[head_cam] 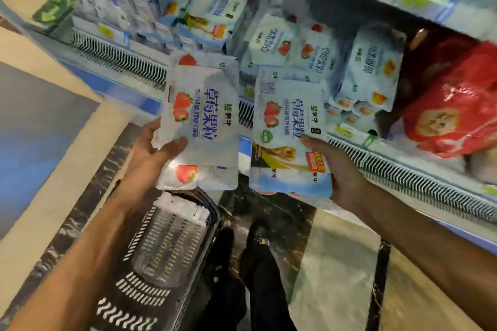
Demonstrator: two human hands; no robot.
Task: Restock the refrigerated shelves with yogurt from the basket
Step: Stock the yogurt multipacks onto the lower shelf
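Left hand (150, 148) is gripping a strawberry yogurt multipack (200, 126) by its left edge, thumb lying across the front; right hand (341, 169) is gripping a second strawberry yogurt pack (290, 126) by its lower right edge. Both packs are hanging just in front of the refrigerated shelf (403, 169), where more yogurt packs are sitting beyond the hands. The black basket (166, 244) is resting on the floor below the left hand.

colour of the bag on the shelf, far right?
Red bag with a round yellowish printed emblem, glossy plastic. Seen in the head view, the only one.
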